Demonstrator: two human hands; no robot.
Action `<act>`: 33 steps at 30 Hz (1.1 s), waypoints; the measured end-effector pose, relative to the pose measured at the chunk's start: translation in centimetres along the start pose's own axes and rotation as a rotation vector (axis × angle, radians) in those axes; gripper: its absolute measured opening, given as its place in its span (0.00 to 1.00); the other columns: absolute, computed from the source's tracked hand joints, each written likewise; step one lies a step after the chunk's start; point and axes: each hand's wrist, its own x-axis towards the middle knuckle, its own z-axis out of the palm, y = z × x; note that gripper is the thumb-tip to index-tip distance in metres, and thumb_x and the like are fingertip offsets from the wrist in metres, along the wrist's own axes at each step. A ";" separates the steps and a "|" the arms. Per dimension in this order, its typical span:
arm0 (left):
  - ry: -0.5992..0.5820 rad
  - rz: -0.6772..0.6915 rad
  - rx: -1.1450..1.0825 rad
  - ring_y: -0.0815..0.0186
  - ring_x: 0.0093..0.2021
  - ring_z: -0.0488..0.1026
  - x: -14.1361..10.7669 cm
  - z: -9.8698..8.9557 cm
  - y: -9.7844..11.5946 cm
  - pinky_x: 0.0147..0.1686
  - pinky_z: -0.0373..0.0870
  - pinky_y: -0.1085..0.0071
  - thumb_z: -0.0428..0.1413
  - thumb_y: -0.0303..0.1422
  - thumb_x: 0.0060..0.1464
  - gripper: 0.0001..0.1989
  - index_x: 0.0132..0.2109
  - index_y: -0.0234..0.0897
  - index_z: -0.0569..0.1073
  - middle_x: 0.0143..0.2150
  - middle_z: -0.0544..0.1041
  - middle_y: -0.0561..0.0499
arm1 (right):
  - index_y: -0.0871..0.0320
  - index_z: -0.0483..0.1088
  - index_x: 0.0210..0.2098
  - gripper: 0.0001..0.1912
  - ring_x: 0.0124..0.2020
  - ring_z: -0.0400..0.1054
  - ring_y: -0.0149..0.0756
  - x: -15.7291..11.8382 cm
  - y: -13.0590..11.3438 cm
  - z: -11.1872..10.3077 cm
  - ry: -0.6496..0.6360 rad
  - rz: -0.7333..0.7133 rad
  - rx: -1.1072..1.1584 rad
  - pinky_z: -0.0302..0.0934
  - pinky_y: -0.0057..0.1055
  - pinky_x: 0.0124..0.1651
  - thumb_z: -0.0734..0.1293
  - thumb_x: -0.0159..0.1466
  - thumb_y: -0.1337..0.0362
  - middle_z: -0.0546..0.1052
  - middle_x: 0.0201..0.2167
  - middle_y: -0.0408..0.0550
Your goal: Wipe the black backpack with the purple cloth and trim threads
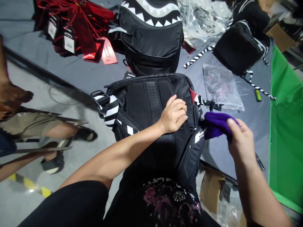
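Far left, off the surface [78,71]: another person's legs and sandalled feet [82,134] on the floor, apart from the work. Top left, a heap of red gift bags [78,22] with tags. Centre: a black backpack [146,104] lies back panel up at the near edge of the grey surface, a black-and-white striped strap [110,110] trailing off its left side; behind it stands a second bag with a shark-teeth print [151,28]. The left hand [174,115] is curled into a loose fist, knuckles pressed on the back panel, pinning the backpack down; nothing visible inside its grip. To the right, the right hand [239,142] has its grip pinched shut on a purple cloth [216,124], held against the backpack's right side near a striped buckle strap. Judged step: wiping down the backpack's side. Next move likely calls for steady downward pressure from the left while the cloth sweeps along the seam. Further right: a clear plastic bag [222,86], another black bag [240,47], a green sheet [286,126].
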 end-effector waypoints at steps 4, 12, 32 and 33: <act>-0.014 -0.008 0.008 0.60 0.50 0.70 0.0 0.1 -0.1 0.65 0.52 0.51 0.39 0.43 0.66 0.25 0.29 0.38 0.71 0.37 0.77 0.49 | 0.55 0.71 0.30 0.05 0.30 0.67 0.31 2.0 -0.8 -2.6 0.248 0.031 0.401 0.66 0.32 0.38 0.70 0.52 0.65 0.72 0.30 0.42; -0.024 -0.025 -0.002 0.60 0.50 0.70 0.1 0.1 0.1 0.64 0.52 0.51 0.35 0.48 0.66 0.29 0.28 0.39 0.71 0.35 0.77 0.48 | 0.53 0.69 0.37 0.10 0.44 0.70 0.39 -0.1 -0.4 3.0 0.158 -0.466 -0.229 0.62 0.39 0.51 0.65 0.56 0.71 0.75 0.40 0.45; 0.001 0.020 0.003 0.61 0.47 0.71 -0.2 0.9 -0.4 0.63 0.55 0.54 0.34 0.50 0.66 0.31 0.28 0.37 0.71 0.34 0.74 0.48 | 0.47 0.68 0.59 0.21 0.72 0.27 0.61 0.1 2.7 5.8 -0.467 -0.602 -0.821 0.38 0.67 0.64 0.61 0.67 0.59 0.28 0.73 0.44; 0.003 0.024 0.011 0.61 0.47 0.71 -0.2 1.0 -0.5 0.63 0.56 0.53 0.34 0.49 0.66 0.31 0.28 0.37 0.71 0.34 0.74 0.48 | 0.48 0.68 0.59 0.21 0.72 0.27 0.61 0.2 2.6 6.1 -0.468 -0.586 -0.814 0.37 0.67 0.65 0.61 0.68 0.58 0.27 0.73 0.44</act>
